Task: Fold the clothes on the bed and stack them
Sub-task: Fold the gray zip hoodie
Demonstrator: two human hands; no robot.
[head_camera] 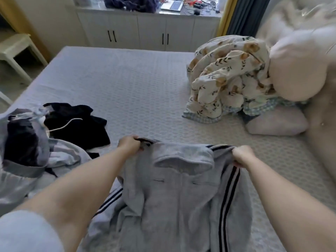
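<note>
A grey top with dark stripes (pixel 174 200) is lying at the near edge of the bed (pixel 138 91), collar away from the person. The left hand (pixel 129 144) is pinching one shoulder and the right hand (pixel 242 155) is pinching the other, fingers curled tight on the cloth. A black garment with a white cord (pixel 78 122) is sitting by the left edge, next to what is probably a grey heap of clothes (pixel 23 148). A flowery blanket (pixel 227 79) is bunching near the right edge.
</note>
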